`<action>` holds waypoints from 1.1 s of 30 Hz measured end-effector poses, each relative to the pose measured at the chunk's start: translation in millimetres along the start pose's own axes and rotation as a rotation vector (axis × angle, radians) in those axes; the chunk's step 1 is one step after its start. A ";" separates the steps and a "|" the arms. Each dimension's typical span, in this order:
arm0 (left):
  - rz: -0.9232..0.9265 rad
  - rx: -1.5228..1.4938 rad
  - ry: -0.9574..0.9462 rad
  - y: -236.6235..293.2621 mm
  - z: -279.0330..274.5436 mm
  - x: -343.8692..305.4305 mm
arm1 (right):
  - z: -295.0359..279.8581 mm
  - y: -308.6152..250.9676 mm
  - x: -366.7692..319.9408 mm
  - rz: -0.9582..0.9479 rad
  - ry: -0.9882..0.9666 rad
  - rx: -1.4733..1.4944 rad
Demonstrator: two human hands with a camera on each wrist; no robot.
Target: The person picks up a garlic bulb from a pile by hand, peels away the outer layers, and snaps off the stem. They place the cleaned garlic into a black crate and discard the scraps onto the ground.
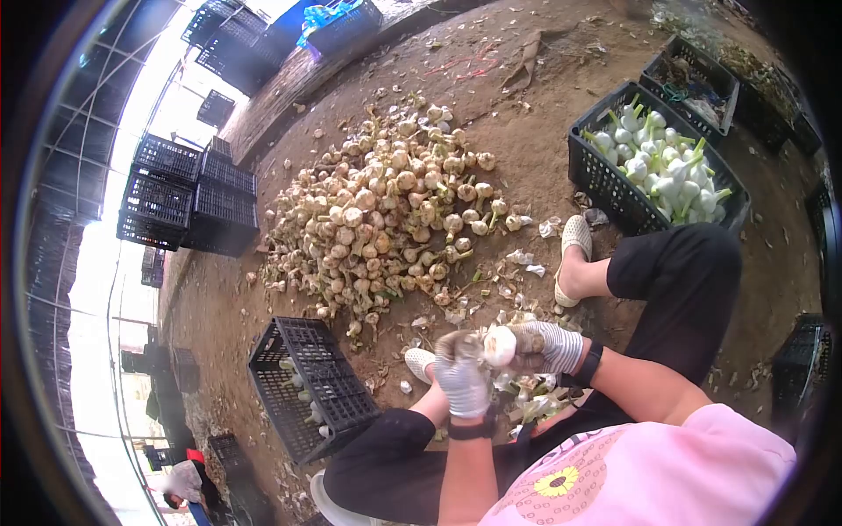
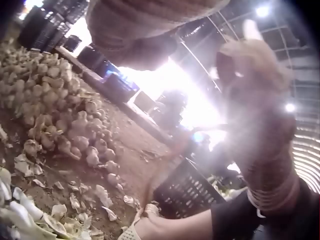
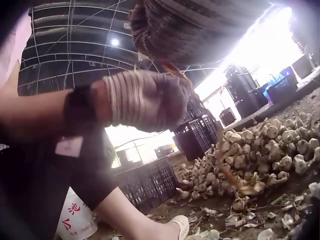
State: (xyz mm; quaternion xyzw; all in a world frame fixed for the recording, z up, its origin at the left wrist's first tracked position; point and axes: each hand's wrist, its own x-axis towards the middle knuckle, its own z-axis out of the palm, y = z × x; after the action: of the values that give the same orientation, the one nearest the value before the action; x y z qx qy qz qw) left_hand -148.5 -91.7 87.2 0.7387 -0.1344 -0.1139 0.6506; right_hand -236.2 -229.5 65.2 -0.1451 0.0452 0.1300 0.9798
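Lying at 11 o'clock from the hands, a heap of unpeeled bulbs (image 1: 386, 210) covers the dirt floor (image 1: 526, 131). A crate of white bulbs (image 1: 605, 188) sits at 1 o'clock, and a black crate (image 1: 307, 386) at 9 o'clock. The gloved left hand (image 1: 462, 375) and right hand (image 1: 545, 347) both grip one white bulb (image 1: 500, 344), which sits between them.

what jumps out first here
A big pile of unpeeled bulbs sprawls over the dirt floor at centre. Just below it, the gloved left grip and right grip hold one white bulb between them. At upper right, a black crate is filled with white peeled bulbs.
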 end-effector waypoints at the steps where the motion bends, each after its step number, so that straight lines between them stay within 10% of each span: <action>1: -0.243 -0.239 0.148 0.8 1.3 5.4 | -8.2 3.3 1.6 0.027 -0.038 0.064; 3: -0.319 -0.327 0.196 -15.8 -6.0 15.7 | -9.6 -0.7 -1.7 -0.067 0.050 -0.250; 6: -0.174 0.003 0.029 -48.3 -8.4 23.0 | 1.3 -35.7 -0.4 -0.197 0.215 0.055; 7: -0.209 -0.121 -0.021 -58.4 -10.2 23.0 | -17.1 -55.1 -1.7 -0.237 -0.170 0.253; 9: -0.293 -0.067 -0.090 -65.4 -12.1 30.3 | 23.4 -76.5 -18.0 -0.710 0.261 0.329; 11: -0.455 0.284 -0.297 -87.9 -15.5 55.4 | -15.0 -90.2 -16.7 -0.610 -0.188 0.235; 13: -0.533 0.392 -0.307 -89.1 -2.8 82.0 | -26.8 -75.9 0.9 -0.602 0.199 0.283; 15: -0.020 0.942 -0.140 -135.5 -3.2 121.8 | -45.4 -54.7 8.4 -0.386 0.222 0.156; 17: -0.166 1.047 -0.085 -154.5 11.1 163.4 | -45.3 -37.6 22.3 -0.240 0.429 0.119; 27: -0.311 0.912 -0.084 -264.1 86.4 296.0 | -98.7 -14.3 37.5 -0.201 0.604 -0.278; 31: -0.106 0.789 -0.037 -223.2 74.3 288.2 | -99.4 -24.6 40.4 -0.127 0.657 -0.235; 33: 0.222 0.903 -0.072 -189.4 62.9 256.8 | -100.9 -25.2 45.4 -0.244 0.737 -0.740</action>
State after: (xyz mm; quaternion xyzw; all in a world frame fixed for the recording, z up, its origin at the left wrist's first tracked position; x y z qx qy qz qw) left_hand 80.3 -217.0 -107.0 0.9248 -0.2711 0.0006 0.2671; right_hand -190.9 -271.7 -29.9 -0.5210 0.3201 -0.0372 0.7903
